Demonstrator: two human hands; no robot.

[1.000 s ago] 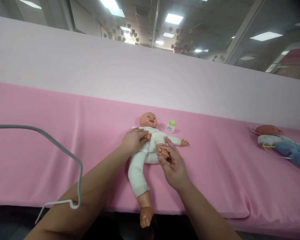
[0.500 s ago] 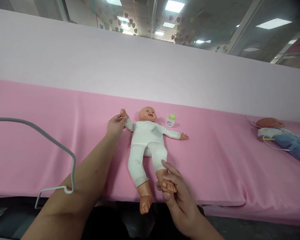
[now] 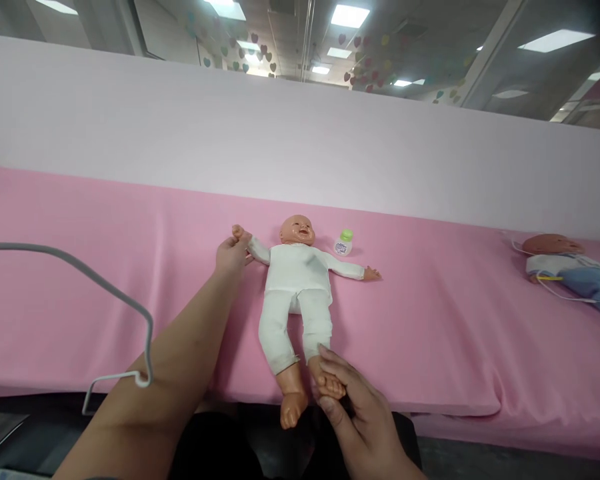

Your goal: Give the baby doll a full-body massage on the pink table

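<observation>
Doll [image 3: 297,280] in a white one-piece suit is lying face up on the pink worktop [image 3: 80,267], head toward the far side, arms spread wide and both bare feet reaching the near edge. Its plastic face is showing an open-mouthed laugh (the suit is looking slightly rumpled at the waist). The left hand [image 3: 233,252] is closing its fingers around the doll's outstretched hand on the left side of the scene, pinning it against the cloth. The right hand [image 3: 355,407] is wrapping loosely around the doll's foot at the near edge, fingers curled over the toes; the other foot is hanging just past the edge, untouched.

A small bottle with a green cap [image 3: 343,243] is standing just beside the doll's head, to the right. A second doll [image 3: 570,270] in blue is lying well apart at the far right. A grey cable [image 3: 105,287] is arching over the left forearm. Wide stretches of bare pink cloth are lying open on both sides of the doll, and a pale wall [image 3: 300,147] is bounding the far side.
</observation>
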